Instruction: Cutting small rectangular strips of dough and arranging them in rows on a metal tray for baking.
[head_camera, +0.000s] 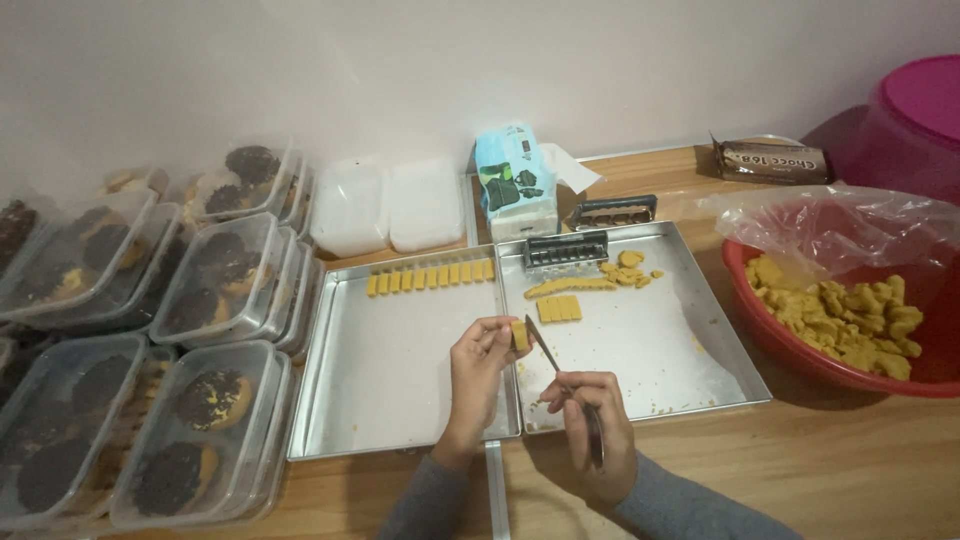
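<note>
My left hand (478, 372) pinches a small yellow dough piece (520, 336) above the seam between two metal trays. My right hand (593, 428) grips a thin metal tool (545, 347) whose tip touches that piece. The left tray (340, 400) carries a row of several small yellow dough blocks (430, 277) along its far edge. On the right tray (690, 370) lie a few cut blocks (559, 309), a dough strip (570, 287), dough scraps (630, 268) and a dark metal cutter (566, 248).
A red bowl (790, 345) lined with clear plastic holds yellow dough lumps (850, 315) at the right. Stacked clear boxes of dark-topped cookies (215, 275) fill the left. White lidded tubs (385, 205), a tissue pack (513, 180), a brown wrapper (772, 160) and a pink tub (915, 120) stand by the wall.
</note>
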